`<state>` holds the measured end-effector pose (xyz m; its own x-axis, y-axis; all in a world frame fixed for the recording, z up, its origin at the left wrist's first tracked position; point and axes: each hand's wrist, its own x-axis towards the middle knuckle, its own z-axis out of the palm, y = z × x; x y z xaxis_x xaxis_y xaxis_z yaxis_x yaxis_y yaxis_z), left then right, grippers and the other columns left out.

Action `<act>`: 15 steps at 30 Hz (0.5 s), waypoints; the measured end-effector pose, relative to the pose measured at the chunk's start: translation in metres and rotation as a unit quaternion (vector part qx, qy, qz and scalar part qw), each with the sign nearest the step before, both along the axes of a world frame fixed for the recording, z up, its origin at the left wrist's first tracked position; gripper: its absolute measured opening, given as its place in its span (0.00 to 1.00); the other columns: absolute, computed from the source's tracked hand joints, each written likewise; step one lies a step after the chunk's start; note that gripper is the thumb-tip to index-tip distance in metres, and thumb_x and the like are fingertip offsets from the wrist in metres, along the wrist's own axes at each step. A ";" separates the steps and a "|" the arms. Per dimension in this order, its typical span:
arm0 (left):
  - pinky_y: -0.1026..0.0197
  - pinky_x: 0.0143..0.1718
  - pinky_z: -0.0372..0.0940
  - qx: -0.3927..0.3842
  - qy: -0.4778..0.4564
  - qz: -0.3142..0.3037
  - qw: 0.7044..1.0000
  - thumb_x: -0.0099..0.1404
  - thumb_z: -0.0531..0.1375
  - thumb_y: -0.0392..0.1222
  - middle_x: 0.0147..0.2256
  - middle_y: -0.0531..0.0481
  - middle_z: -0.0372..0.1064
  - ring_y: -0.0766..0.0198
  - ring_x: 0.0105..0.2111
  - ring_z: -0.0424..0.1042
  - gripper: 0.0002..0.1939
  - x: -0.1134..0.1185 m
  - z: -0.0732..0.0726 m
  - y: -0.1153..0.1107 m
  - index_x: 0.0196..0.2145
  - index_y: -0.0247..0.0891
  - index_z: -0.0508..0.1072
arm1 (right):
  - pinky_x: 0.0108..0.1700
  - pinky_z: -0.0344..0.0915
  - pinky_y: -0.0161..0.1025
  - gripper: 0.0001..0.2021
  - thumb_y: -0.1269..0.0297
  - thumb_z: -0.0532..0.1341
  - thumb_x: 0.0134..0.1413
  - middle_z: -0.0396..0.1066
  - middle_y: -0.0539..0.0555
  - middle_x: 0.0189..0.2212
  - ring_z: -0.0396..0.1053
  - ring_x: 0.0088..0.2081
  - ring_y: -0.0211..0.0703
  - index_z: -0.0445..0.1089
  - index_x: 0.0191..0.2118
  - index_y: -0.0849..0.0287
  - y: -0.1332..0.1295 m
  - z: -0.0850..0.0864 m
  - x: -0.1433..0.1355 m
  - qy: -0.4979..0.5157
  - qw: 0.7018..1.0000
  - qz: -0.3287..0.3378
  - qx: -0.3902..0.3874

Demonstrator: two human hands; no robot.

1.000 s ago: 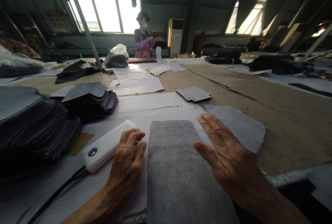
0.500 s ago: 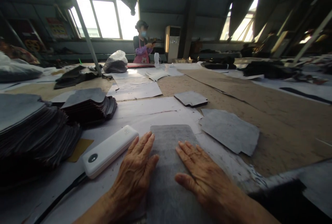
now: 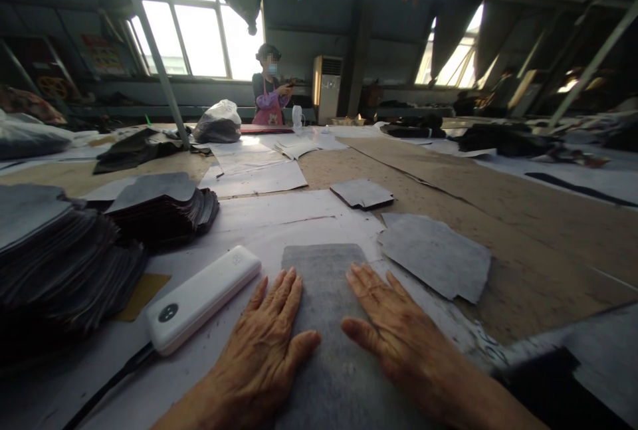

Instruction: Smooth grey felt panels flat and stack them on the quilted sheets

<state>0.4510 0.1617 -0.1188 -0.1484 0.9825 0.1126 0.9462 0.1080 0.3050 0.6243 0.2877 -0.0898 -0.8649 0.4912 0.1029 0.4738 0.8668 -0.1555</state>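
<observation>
Both my hands lie flat on a long grey fabric-like piece in front of me. My left hand rests along its left edge, fingers stretched out and thumb pointing inward. Along the right edge, my right hand is spread with its palm down. The far end of the grey piece shows beyond my fingertips; its near end runs out of view. Left of my left hand is a white power bank with a black cable plugged into its near end.
Tall stacks of grey cut pieces stand at the left, a smaller stack behind. Flat grey pieces lie at the right on brown board. Across the table, a person in a pink apron stands near a plastic bag.
My left hand has shifted slightly down and its thumb has moved right over the grey piece. My right hand has moved slightly, its fingers a little further up. The view has shifted slightly.
</observation>
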 end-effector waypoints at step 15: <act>0.45 0.60 0.35 0.080 -0.241 0.079 0.964 0.63 0.47 0.57 0.60 0.44 0.42 0.54 0.61 0.40 0.33 -0.006 -0.005 -0.001 0.59 0.33 0.52 | 0.60 0.43 0.50 0.33 0.44 0.41 0.59 0.45 0.58 0.60 0.42 0.61 0.48 0.52 0.60 0.66 0.012 0.005 0.002 0.114 0.969 -0.056 -0.211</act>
